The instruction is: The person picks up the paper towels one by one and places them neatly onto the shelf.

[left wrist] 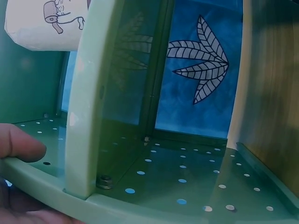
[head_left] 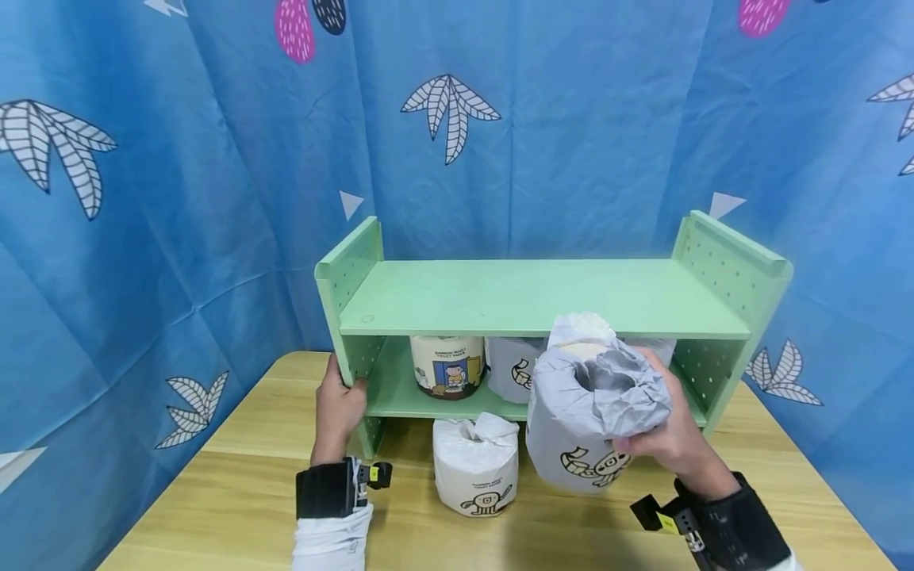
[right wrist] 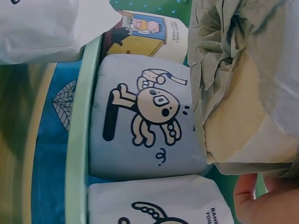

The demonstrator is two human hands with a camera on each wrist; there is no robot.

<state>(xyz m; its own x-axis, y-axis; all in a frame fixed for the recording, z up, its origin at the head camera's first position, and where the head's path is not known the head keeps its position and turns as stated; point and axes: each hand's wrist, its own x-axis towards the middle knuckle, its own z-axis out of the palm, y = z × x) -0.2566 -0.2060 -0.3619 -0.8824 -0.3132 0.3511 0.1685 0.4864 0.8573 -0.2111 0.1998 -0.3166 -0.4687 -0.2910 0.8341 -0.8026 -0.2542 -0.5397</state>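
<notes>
Roll in grey wrap [head_left: 596, 412] sat in my right hand [head_left: 667, 436], fingers curled round its side and rim, lifted off the tabletop [head_left: 236, 492] at about 5 o'clock from the green shelf [head_left: 528, 297]. Left hand [head_left: 339, 408] gripped the shelf's left upright, thumb over its edge. Lower tier already held a printed roll [head_left: 446, 366] and grey rolls [head_left: 514, 366]; a white roll [head_left: 476, 464] stood at 6 o'clock. My judgement: keep it upright, steady the frame, and aim for the gap at 3 o'clock.
</notes>
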